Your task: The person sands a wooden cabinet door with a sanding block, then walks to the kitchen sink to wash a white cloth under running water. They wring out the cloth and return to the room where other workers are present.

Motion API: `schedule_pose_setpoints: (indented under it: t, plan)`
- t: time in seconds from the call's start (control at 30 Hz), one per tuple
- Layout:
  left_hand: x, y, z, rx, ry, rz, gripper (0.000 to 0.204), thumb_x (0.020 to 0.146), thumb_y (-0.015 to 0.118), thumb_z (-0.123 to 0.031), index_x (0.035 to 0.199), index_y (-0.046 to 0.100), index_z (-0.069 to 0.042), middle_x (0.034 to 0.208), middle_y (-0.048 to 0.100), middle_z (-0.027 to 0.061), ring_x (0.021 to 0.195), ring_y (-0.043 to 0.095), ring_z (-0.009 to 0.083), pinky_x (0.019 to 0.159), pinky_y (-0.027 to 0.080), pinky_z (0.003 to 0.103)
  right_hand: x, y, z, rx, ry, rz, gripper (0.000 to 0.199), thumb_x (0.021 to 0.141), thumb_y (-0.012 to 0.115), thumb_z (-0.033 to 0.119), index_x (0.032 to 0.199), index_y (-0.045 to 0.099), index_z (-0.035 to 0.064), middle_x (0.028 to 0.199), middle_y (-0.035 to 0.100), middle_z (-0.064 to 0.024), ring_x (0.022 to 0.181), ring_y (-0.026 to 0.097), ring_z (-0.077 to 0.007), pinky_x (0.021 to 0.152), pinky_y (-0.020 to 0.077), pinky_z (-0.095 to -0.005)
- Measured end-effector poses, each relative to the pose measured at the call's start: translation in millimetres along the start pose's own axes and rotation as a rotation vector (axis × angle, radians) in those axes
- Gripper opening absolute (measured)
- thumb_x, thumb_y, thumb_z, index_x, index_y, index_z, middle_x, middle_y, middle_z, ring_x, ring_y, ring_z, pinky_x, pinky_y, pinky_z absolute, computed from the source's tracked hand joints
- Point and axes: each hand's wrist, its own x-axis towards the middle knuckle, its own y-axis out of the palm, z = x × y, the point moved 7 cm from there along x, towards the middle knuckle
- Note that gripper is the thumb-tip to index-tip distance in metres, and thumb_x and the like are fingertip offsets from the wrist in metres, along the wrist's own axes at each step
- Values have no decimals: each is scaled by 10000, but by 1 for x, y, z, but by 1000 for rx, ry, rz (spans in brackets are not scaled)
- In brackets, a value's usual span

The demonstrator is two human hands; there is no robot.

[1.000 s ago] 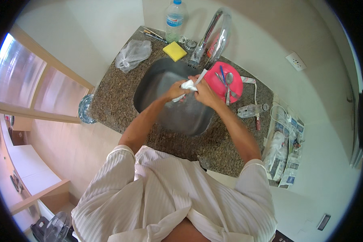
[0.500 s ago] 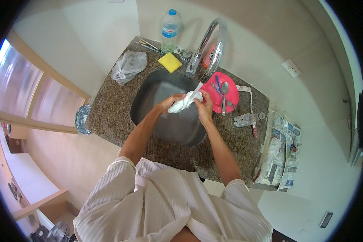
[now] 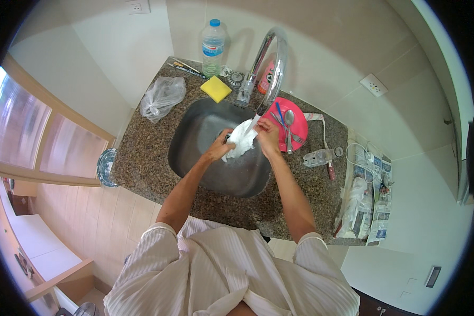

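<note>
Between my two hands a wet white cloth (image 3: 242, 140) is held over the dark sink (image 3: 195, 163). My left hand (image 3: 219, 146) is closed on its left edge, the thumb lying over the fabric. At the upper right edge, the fingers of my right hand (image 3: 267, 134) pinch the cloth. Water runs from the curved chrome faucet (image 3: 280, 52) onto the cloth near my right fingers. Part of the sink floor is hidden under the cloth and my hands.
Right of the sink lies a pink plate (image 3: 298, 118) with cutlery. A yellow sponge (image 3: 216, 89), a large water bottle (image 3: 213, 50) and a clear plastic bag (image 3: 163, 97) stand behind and left. A small clear bottle (image 3: 321, 157) lies farther right.
The cloth has gone from bunched and twisted to more spread out. My left hand has shifted slightly and now grips its lower left edge. The view has tilted a little.
</note>
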Motion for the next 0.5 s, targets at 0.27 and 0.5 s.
schedule_pose_setpoints:
  t: [0.27,0.5]
  plan:
    - [-3,21,18,-757,-285,136,513,823,427,-311,1252,475,-35,1144,580,141,933,613,302,815,499,439,-2,-3,23,-58,28,57,266,808,615,-56,1071,607,-21,1010,659,-95,916,611,-138,773,486,-248]
    - [-12,42,8,-986,-267,40,565,863,408,-394,1316,436,-58,1269,535,143,1091,559,357,900,463,529,-13,1,26,-243,-68,80,224,804,631,-33,1025,629,0,949,662,-56,792,590,-85,681,461,-223]
